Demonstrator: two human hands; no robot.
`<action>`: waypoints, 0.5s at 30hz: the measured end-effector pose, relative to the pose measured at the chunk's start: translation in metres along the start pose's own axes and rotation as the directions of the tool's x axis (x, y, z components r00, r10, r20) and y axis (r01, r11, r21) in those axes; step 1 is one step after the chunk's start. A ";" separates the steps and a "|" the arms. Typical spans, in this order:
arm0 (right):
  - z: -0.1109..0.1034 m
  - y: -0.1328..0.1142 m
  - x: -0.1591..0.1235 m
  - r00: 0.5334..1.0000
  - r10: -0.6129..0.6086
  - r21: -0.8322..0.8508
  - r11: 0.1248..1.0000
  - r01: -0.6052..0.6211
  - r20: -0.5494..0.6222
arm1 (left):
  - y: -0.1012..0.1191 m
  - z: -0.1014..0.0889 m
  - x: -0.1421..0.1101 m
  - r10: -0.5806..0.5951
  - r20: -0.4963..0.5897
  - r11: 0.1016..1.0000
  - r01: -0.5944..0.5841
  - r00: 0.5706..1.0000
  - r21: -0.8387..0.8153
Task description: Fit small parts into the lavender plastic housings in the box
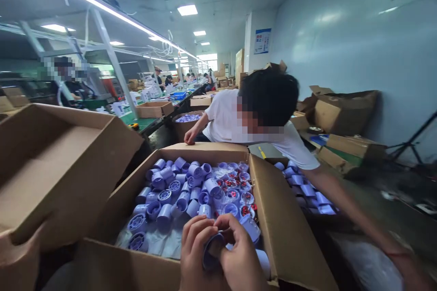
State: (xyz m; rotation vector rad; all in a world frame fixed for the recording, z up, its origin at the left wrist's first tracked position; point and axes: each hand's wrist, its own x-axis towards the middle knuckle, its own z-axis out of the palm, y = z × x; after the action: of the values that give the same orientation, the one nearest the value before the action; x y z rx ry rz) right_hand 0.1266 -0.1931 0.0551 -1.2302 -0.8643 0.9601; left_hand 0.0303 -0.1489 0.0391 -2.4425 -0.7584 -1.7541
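My left hand and my right hand are together over the near edge of a large open cardboard box. Both sets of fingers wrap round one lavender plastic cup, whose dark opening faces me. My thumbs and fingertips meet at its rim. Beyond them, many loose lavender cups fill the box, some showing a spoked end. Toward its right side, shiny red pieces sit among cups and clear plastic. A clear plastic bag or sheet lies near the front.
Past the box, a person in a white shirt leans over, one arm stretched to the right. More lavender cups fill a box on that side. At left stands another open carton. A long workbench runs into the background.
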 end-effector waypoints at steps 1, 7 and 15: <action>-0.001 0.000 0.001 1.000 0.018 0.019 1.000 -0.018 0.002 | -0.002 -0.001 0.002 0.027 0.011 1.000 -0.027 1.000 0.000; 0.006 0.011 0.011 0.995 0.069 0.239 0.970 -0.051 -0.068 | -0.020 -0.001 0.001 0.160 0.157 0.985 -0.169 0.974 0.042; -0.003 0.021 0.010 0.994 0.017 0.142 0.990 -0.001 -0.107 | -0.019 0.010 0.004 0.146 0.134 0.987 -0.154 0.980 0.049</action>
State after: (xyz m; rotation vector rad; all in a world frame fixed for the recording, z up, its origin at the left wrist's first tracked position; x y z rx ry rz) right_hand 0.1300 -0.1833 0.0342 -1.1537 -0.6946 0.9375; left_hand 0.0323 -0.1282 0.0344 -2.5204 -0.6071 -1.5119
